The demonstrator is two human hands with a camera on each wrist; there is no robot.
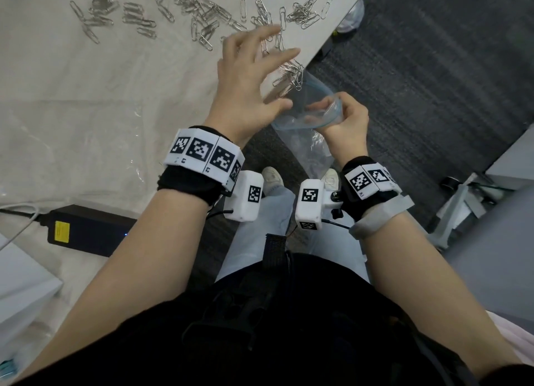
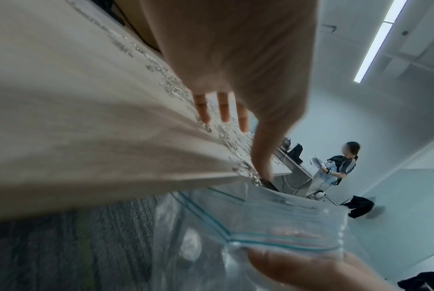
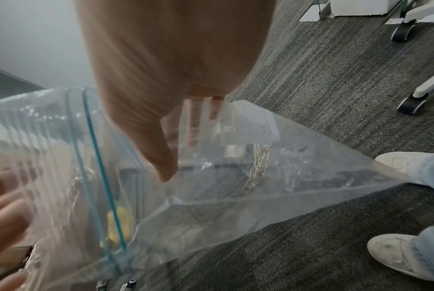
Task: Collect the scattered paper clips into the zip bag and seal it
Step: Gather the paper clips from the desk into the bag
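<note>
While paper clips [image 1: 202, 13] lie scattered across the desk [image 1: 86, 82], a small bunch [image 1: 290, 76] sits at its edge just above the open mouth of a clear zip bag [image 1: 312, 117]. The right hand [image 1: 345, 120] grips the bag's rim below the desk edge. The left hand [image 1: 251, 82] hovers with fingers spread, beside the bunch. Grey carpet [image 1: 419, 82] lies below.

The head camera looks steeply down from above onto the table edge [image 1: 315, 53]. Each wrist camera sits close behind its palm, the left facing along the table edge, the right toward the carpet [image 3: 335, 98]. All three share the zip bag [image 1: 306, 117] beside that edge.
</note>
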